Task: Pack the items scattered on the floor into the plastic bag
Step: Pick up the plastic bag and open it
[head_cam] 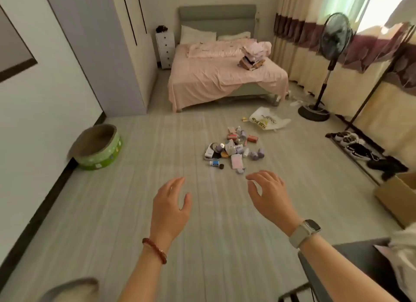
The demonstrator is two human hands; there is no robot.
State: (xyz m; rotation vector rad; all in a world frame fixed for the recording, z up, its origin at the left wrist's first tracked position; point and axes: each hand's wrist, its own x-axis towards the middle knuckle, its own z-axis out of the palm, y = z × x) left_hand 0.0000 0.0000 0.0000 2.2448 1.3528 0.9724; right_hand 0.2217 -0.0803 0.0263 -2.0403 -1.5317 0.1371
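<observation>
A heap of small items (234,149), boxes, bottles, tubes and round tins, lies scattered on the grey floor in the middle of the room. Just beyond it to the right, a white plastic bag (267,119) with yellow print lies flat and crumpled on the floor. My left hand (170,208) and my right hand (269,194) are stretched out in the air in front of me, well short of the heap. Both have relaxed, spread fingers and hold nothing.
A bed with pink sheets (225,76) stands behind the heap. A standing fan (324,76) and a shoe rack (360,148) line the right side, with a cardboard box (398,196) nearer. A green round cat bed (99,147) sits at the left wall. A dark table (360,263) is at lower right.
</observation>
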